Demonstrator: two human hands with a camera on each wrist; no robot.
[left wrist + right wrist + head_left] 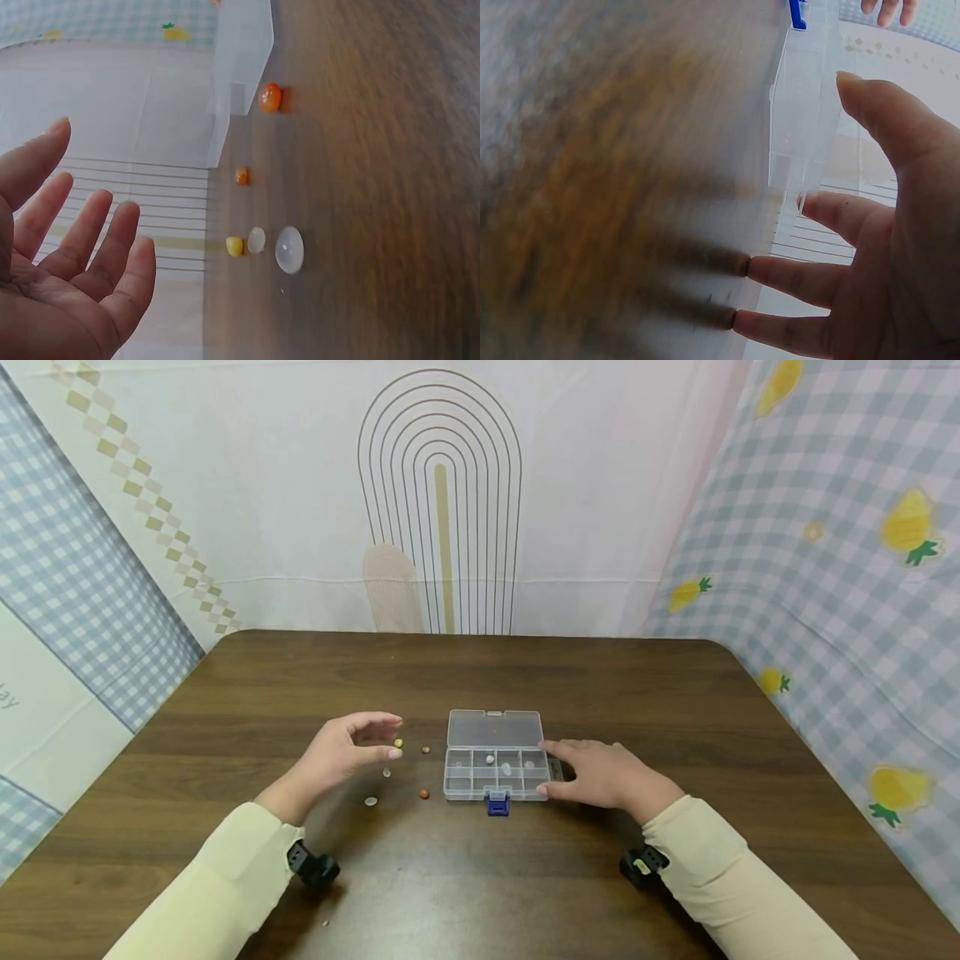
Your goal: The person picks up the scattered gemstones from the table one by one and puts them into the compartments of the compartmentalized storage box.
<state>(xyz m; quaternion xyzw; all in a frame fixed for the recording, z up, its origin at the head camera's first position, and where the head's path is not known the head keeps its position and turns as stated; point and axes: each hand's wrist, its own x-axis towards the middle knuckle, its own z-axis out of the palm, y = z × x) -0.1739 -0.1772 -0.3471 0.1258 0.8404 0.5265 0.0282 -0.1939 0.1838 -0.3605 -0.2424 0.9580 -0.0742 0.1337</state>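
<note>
My left hand (348,747) hovers over the left of the table, thumb and fingers apart, nothing between them. Just beyond its fingertips lies a yellow bead (398,743). Nearby are a white oval stone (371,802), a smaller whitish stone (387,772), a small orange bead (426,750) and a larger orange bead (270,97). A clear compartment box (459,795) stands with its lid (495,729) folded back and its blue latch (497,804) toward me. Several pale stones (490,760) sit in its back compartments. My right hand (600,772) rests at the box's right end, index fingertip at its edge.
The brown wooden table (487,885) ends at a white patterned cloth (300,493) behind, with a blue checked cloth (832,552) at the right. A tiny speck (326,923) lies near the left sleeve. Black cameras (313,866) are strapped to both wrists.
</note>
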